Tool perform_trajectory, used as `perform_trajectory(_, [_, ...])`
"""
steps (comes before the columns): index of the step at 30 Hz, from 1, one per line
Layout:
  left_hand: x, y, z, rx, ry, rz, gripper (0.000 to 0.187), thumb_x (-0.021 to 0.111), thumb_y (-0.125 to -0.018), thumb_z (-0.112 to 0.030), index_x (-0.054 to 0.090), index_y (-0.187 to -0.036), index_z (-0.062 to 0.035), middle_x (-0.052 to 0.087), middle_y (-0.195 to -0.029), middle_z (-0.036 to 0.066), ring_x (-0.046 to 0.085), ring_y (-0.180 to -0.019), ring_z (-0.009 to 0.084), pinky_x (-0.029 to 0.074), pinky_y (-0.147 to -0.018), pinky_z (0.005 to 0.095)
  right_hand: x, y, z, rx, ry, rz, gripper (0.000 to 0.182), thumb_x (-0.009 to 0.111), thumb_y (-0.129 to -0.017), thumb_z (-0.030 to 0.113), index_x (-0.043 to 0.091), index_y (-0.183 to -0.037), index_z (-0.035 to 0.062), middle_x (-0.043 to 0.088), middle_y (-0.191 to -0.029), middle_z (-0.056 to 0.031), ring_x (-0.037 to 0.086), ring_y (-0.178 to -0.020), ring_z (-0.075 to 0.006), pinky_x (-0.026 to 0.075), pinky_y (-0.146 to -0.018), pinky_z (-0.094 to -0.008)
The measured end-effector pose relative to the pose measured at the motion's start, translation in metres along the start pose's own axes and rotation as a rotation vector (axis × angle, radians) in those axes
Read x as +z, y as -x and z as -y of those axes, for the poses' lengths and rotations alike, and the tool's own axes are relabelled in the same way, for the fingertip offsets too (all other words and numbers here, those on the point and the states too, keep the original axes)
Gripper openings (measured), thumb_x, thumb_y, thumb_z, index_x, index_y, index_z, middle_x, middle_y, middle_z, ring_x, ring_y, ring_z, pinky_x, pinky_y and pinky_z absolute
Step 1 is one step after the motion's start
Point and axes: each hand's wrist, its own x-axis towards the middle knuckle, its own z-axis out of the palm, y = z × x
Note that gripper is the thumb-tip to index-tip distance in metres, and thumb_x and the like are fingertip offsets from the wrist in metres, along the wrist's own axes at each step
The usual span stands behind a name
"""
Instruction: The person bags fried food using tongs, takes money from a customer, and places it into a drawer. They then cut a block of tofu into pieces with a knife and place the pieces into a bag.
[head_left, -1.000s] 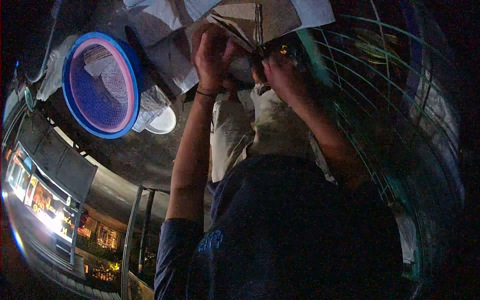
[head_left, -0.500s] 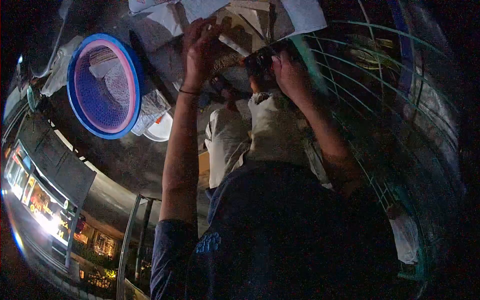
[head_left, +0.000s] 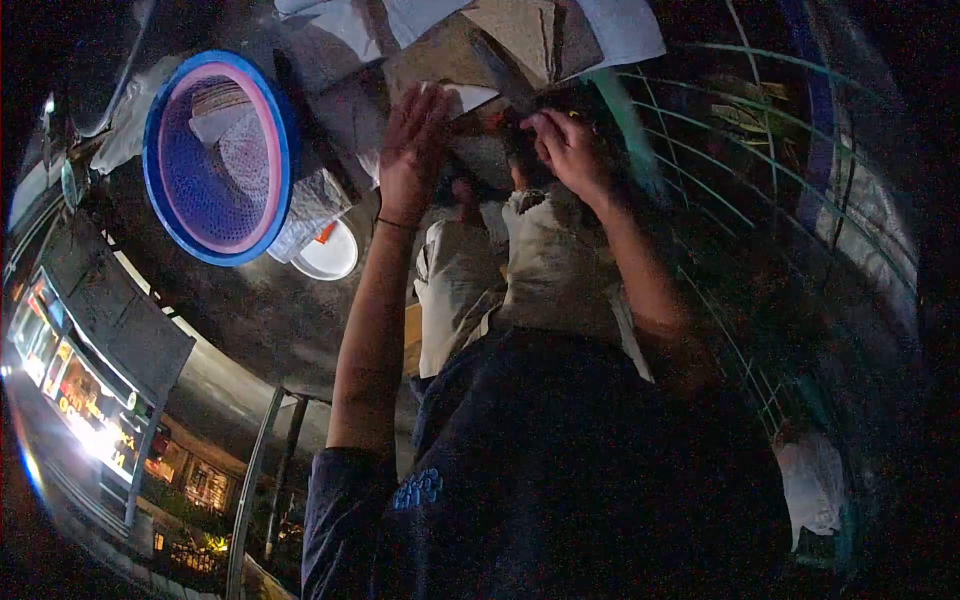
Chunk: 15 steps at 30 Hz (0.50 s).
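My left hand lies palm down with its fingers stretched out, right beside a white folded piece that looks like paper or cloth. Across from it, my right hand has its fingers curled in a grip. A long dark strip runs up and left from near those fingers; I cannot tell whether they hold it. Brown flat sheets and a white sheet lie beyond both hands. Below the hands are my knees in light trousers.
On the left stands a blue basket with a pink-rimmed basket inside it. A white round lid or bowl sits beside it. Green wire mesh curves along the right. A lit stall glows at lower left.
My left hand has come back toward me and its bent fingers have flattened out. The white piece beside it shows broader now. My right hand has shifted slightly, its fingers still curled.
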Motion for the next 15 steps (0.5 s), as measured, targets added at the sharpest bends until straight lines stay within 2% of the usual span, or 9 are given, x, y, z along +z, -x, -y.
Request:
perform_trajectory(3, [0.003, 0.001, -0.003, -0.003, 0.018, 0.018, 0.055, 0.063, -0.083, -0.015, 0.049, -0.137, -0.015, 0.046, -0.142, 0.007, 0.038, -0.134, 0.033, 0.033, -0.109, 0.0426, 0.01, -0.015, -0.028, -0.06, 0.125, -0.124, 0.031, 0.049, -0.1, 0.03, 0.065, -0.097, 0.0042, 0.047, -0.058, 0.0037, 0.043, -0.05, -0.0054, 0.036, -0.048, -0.0245])
perform_trajectory(5, [0.0, -0.002, -0.014, -0.003, -0.101, 0.014, 0.058, 0.062, -0.085, -0.023, 0.045, -0.14, -0.0207, 0.041, -0.146, 0.005, 0.031, -0.138, 0.0332, 0.026, -0.113, 0.0477, 0.019, -0.037, -0.087, -0.134, 0.225, -0.2, 0.032, 0.05, -0.1, 0.032, 0.066, -0.095, 0.0044, 0.047, -0.058, 0.0037, 0.043, -0.05, -0.0057, 0.036, -0.049, -0.0252])
perform_trajectory(6, [0.003, -0.003, -0.017, 0.005, -0.1, 0.019, 0.058, 0.062, -0.085, -0.023, 0.045, -0.14, -0.0207, 0.041, -0.146, 0.005, 0.031, -0.138, 0.0332, 0.026, -0.113, 0.0477, 0.023, -0.039, -0.086, -0.213, 0.331, -0.271, 0.033, 0.05, -0.099, 0.034, 0.066, -0.094, 0.0047, 0.047, -0.058, 0.0036, 0.043, -0.05, -0.0061, 0.036, -0.049, -0.0258])
perform_trajectory(7, [0.006, -0.003, -0.02, 0.008, -0.127, 0.054, 0.06, 0.061, -0.085, -0.028, 0.042, -0.142, -0.0242, 0.038, -0.148, 0.004, 0.029, -0.139, 0.0322, 0.022, -0.113, 0.0515, 0.021, -0.036, -0.086, -0.208, 0.327, -0.278, 0.033, 0.05, -0.099, 0.034, 0.066, -0.094, 0.0047, 0.047, -0.058, 0.0036, 0.043, -0.05, -0.0061, 0.036, -0.049, -0.0258])
perform_trajectory(8, [0.008, -0.002, -0.022, 0.01, -0.153, 0.091, 0.061, 0.059, -0.086, -0.032, 0.04, -0.144, -0.0277, 0.035, -0.15, 0.003, 0.027, -0.141, 0.0313, 0.018, -0.113, 0.0552, 0.019, -0.024, -0.046, -0.145, 0.24, -0.215, 0.034, 0.05, -0.099, 0.035, 0.065, -0.094, 0.0045, 0.048, -0.058, 0.0033, 0.043, -0.05, -0.0066, 0.037, -0.049, -0.0265])
perform_trajectory(9, [0.01, -0.002, -0.022, 0.017, -0.15, 0.097, 0.061, 0.059, -0.086, -0.032, 0.04, -0.144, -0.0277, 0.035, -0.15, 0.003, 0.027, -0.141, 0.0313, 0.018, -0.113, 0.0552, 0.02, -0.017, -0.023, -0.084, 0.153, -0.153, 0.035, 0.05, -0.099, 0.036, 0.065, -0.094, 0.0043, 0.048, -0.058, 0.003, 0.043, -0.051, -0.0071, 0.037, -0.049, -0.0272])
perform_trajectory(11, [0.013, -0.001, -0.023, -0.01, -0.199, 0.084, 0.065, 0.06, -0.086, -0.037, 0.035, -0.146, -0.0333, 0.032, -0.152, 0.001, 0.025, -0.141, 0.0306, 0.013, -0.111, 0.0624, 0.022, -0.023, -0.025, -0.153, 0.205, -0.156, 0.036, 0.05, -0.099, 0.036, 0.065, -0.095, 0.0041, 0.049, -0.058, 0.0026, 0.044, -0.051, -0.0074, 0.037, -0.05, -0.0277])
perform_trajectory(13, [0.015, 0.0, -0.023, -0.014, -0.2, 0.09, 0.065, 0.06, -0.086, -0.037, 0.034, -0.146, -0.0348, 0.031, -0.152, 0.001, 0.025, -0.142, 0.0303, 0.012, -0.111, 0.0639, 0.024, -0.024, -0.03, -0.22, 0.257, -0.156, 0.036, 0.049, -0.099, 0.036, 0.064, -0.096, 0.0039, 0.049, -0.058, 0.0022, 0.045, -0.052, -0.0076, 0.037, -0.05, -0.0283])
perform_trajectory(15, [0.014, 0.001, -0.026, -0.021, -0.204, 0.094, 0.066, 0.061, -0.086, -0.037, 0.034, -0.146, -0.0363, 0.031, -0.153, 0.0, 0.025, -0.142, 0.0301, 0.011, -0.11, 0.0655, 0.027, -0.022, -0.038, -0.237, 0.148, -0.163, 0.034, 0.049, -0.099, 0.036, 0.064, -0.098, 0.0049, 0.049, -0.058, 0.0017, 0.046, -0.053, -0.0078, 0.038, -0.05, -0.0285])
